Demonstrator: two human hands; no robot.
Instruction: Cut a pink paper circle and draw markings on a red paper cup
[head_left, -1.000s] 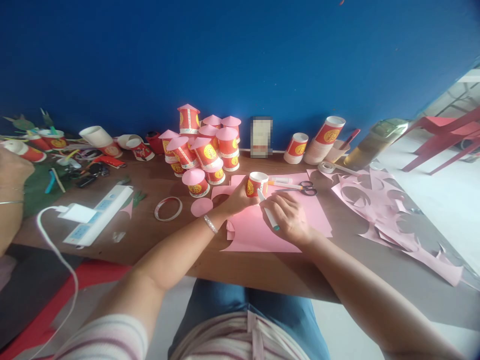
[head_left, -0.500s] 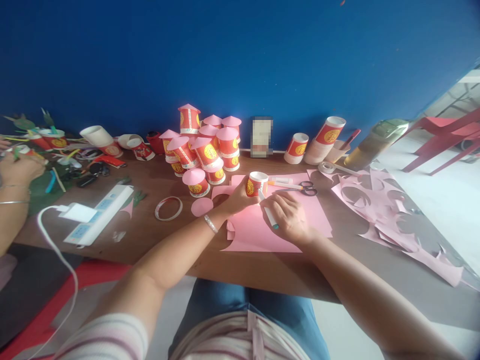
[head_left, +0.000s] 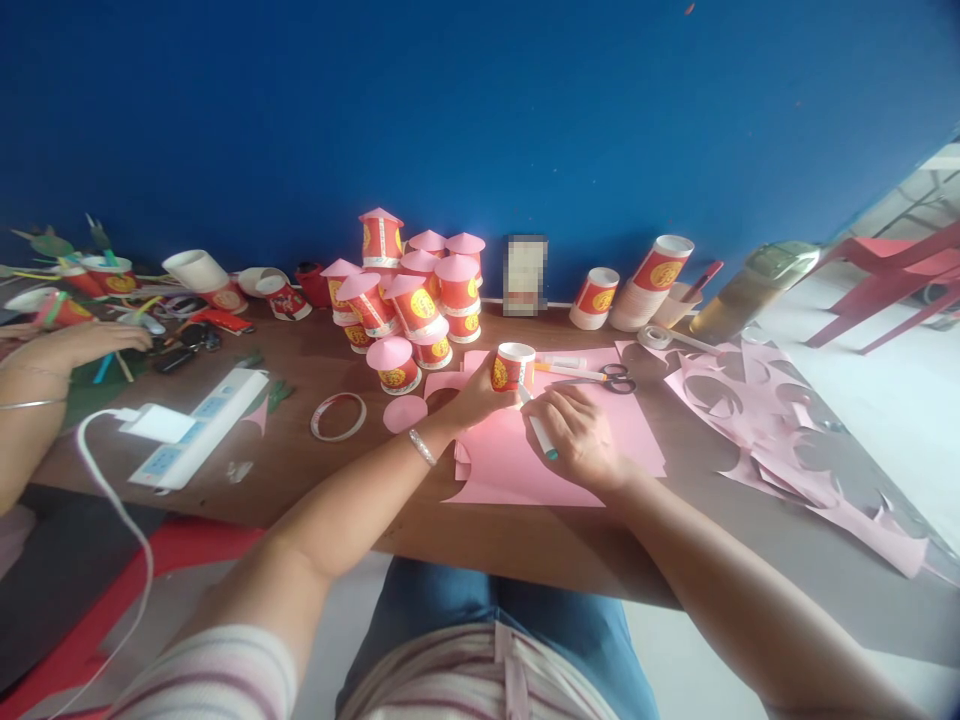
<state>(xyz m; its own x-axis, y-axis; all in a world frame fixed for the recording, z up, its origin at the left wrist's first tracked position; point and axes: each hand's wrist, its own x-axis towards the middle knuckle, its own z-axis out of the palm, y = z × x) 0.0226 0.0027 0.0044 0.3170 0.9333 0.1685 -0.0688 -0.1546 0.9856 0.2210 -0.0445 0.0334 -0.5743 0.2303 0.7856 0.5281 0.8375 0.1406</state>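
My left hand (head_left: 480, 398) grips a red paper cup (head_left: 517, 372) with a yellow emblem, its white-rimmed opening up. In my right hand (head_left: 574, 430) is a white glue pen or marker (head_left: 541, 436) with a green end; its tip meets the lower side of the cup, or is very close to it. Both hands are over a stack of pink paper sheets (head_left: 525, 475). Black-handled scissors (head_left: 619, 379) and an orange-and-white pen (head_left: 574, 372) lie on the paper behind my right hand. A pink paper disc (head_left: 405, 413) rests beside my left wrist.
Several red cups with pink cone tops (head_left: 409, 300) stand at the back. A tape roll (head_left: 337, 417) and power strip (head_left: 199, 430) lie left. Right are stacked cups (head_left: 652, 280), a bottle (head_left: 754, 290) and pink scraps (head_left: 757, 410). A co-worker's hand (head_left: 90, 345) is far left.
The pen's tip has shifted slightly down the cup's side. My hands have otherwise hardly moved. At the far left, the co-worker's hand has reached to the right.
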